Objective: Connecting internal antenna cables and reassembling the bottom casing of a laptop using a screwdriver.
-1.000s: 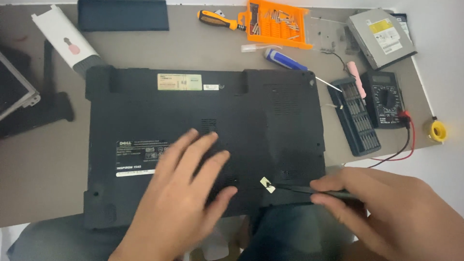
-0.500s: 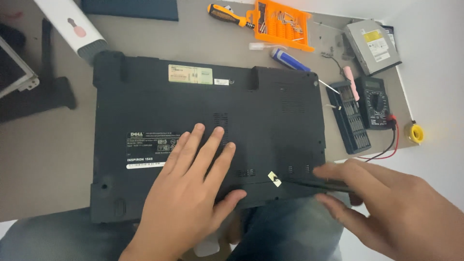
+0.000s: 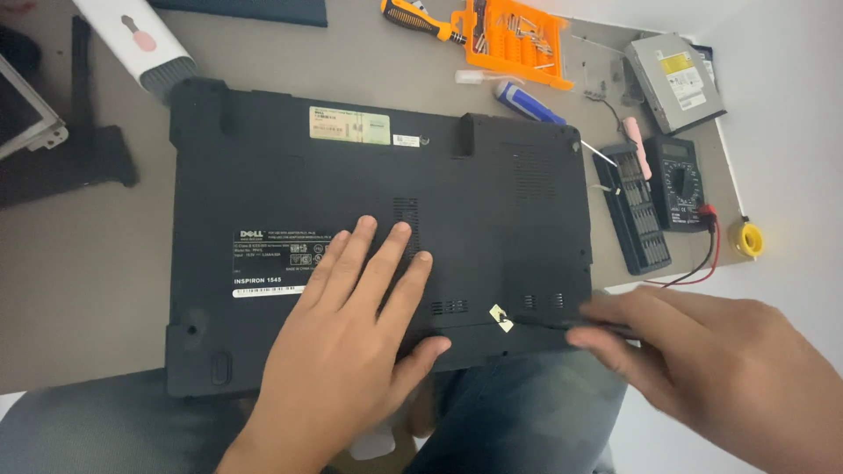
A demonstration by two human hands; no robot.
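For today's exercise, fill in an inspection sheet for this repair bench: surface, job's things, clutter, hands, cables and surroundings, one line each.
Surface: grey table, crowded at the far edge.
Job's things: black laptop lying upside down; thin dark tool, tip near a small pale tag.
Clutter: orange bit case, screwdriver, optical drive, black bit tray.
Hands: left hand flat on the laptop; right hand, fingers gripping the tool.
Cables: multimeter with red and black leads.
Surroundings: white wall on the right.

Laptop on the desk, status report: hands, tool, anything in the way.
Left hand flat on upturned black laptop. Right hand holds a dark slim tool, tip at the front edge. Nothing blocking; black bit case lies alongside.
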